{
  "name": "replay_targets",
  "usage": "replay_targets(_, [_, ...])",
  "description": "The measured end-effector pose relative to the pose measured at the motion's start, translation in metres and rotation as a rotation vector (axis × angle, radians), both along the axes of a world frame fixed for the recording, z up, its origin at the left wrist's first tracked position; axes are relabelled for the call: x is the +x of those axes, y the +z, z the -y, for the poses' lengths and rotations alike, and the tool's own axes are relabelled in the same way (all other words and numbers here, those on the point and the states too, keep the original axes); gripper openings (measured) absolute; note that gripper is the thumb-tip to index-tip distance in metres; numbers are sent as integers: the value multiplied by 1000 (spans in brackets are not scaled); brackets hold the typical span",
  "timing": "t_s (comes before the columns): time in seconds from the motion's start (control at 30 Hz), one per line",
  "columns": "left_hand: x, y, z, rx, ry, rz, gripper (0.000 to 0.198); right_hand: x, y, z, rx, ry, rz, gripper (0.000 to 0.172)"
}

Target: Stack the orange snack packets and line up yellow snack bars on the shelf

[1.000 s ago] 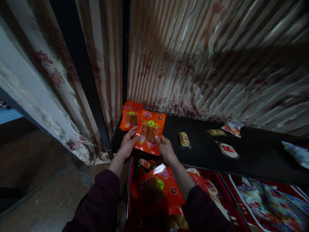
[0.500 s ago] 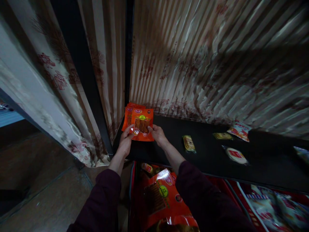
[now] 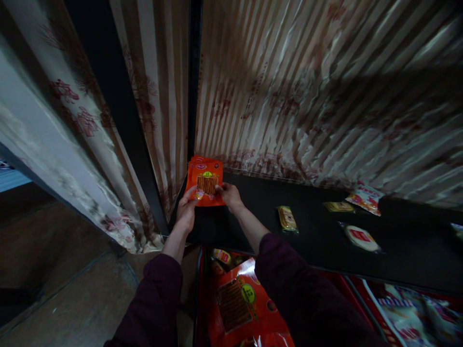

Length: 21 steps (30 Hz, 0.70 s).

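An orange snack packet [image 3: 207, 183] with a brown stick-food picture and a yellow-green oval lies over other orange packets in the left back corner of the black shelf [image 3: 238, 231]. My left hand [image 3: 186, 209] pinches its lower left edge. At its lower right side, my right hand [image 3: 230, 196] has thumb and fingers closed on the edge. How many packets lie beneath is hidden. Below the shelf, a larger-looking orange packet [image 3: 238, 301] rests in a red crate, partly covered by my right sleeve.
On the shelf to the right are a yellow wrapped snack [image 3: 287, 219], a flat yellow packet [image 3: 339, 207], a red-and-white bag [image 3: 365, 197] and a round white wrapped item [image 3: 361, 237]. A striped curtain [image 3: 253, 96] hangs behind; a dark post [image 3: 126, 111] stands left.
Both hands have moved the orange packet slightly left and back, so it now covers more of the packets behind it. The view has shifted a little.
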<state>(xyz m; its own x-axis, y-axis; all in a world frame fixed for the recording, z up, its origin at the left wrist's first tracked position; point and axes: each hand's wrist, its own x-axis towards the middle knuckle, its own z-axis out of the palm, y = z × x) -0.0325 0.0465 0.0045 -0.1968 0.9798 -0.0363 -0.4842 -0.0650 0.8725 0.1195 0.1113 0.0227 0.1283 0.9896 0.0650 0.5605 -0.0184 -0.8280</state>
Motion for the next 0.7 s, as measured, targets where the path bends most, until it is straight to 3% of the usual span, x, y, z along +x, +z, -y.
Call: replay_targets(0.7, [1,-12,-11,-71,144,-100,47,-20,-2,-5,-88,-91,319,17])
